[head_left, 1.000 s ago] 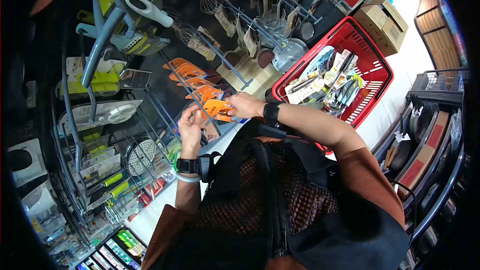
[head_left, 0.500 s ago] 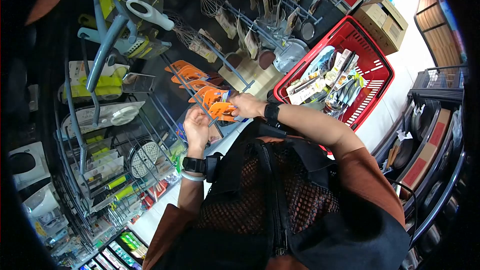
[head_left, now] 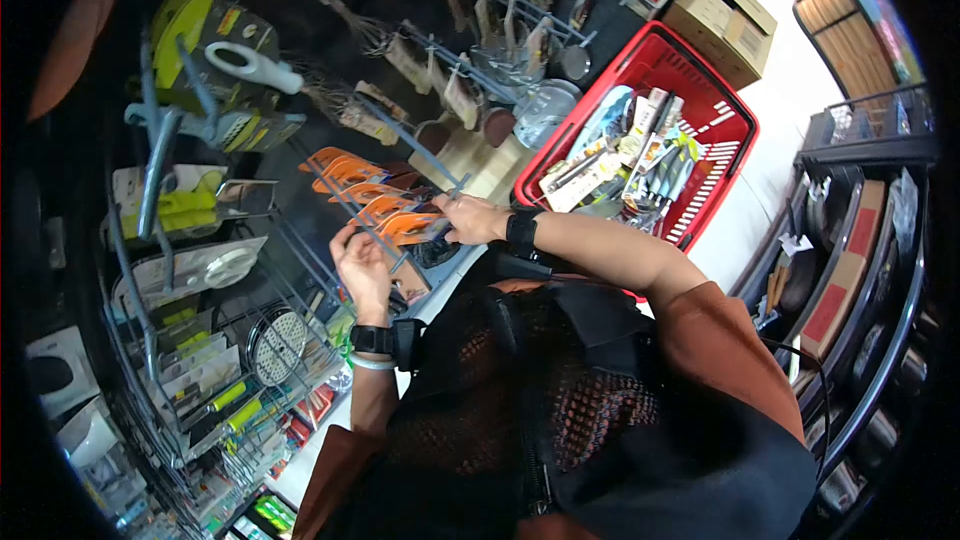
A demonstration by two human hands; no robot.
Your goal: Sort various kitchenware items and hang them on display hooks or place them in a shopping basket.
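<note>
Several orange-carded packages (head_left: pixel 381 210) hang in a row on metal rack hooks in front of me. My right hand (head_left: pixel 470 219) has its fingers closed at the right edge of the nearest orange package; exactly what is pinched is too small to tell. My left hand (head_left: pixel 362 265) is beside the hook end at the left of the row, its fingers curled near the orange cards, and I cannot make out what they hold. A red basket (head_left: pixel 728 195) with packaged utensils (head_left: pixel 655 155) stands to the right of my right hand.
Whisks (head_left: pixel 372 32), strainers and ladles hang on projecting hooks ahead. Green-handled utensils and a grater (head_left: pixel 277 345) hang on the left. A cardboard box (head_left: pixel 722 25) lies behind the basket. Pans stand in a rack (head_left: pixel 890 370) at the right.
The view has shifted, so the rack, basket and hands appear further left. My hands remain at the orange packages, with the left fingers slightly more raised.
</note>
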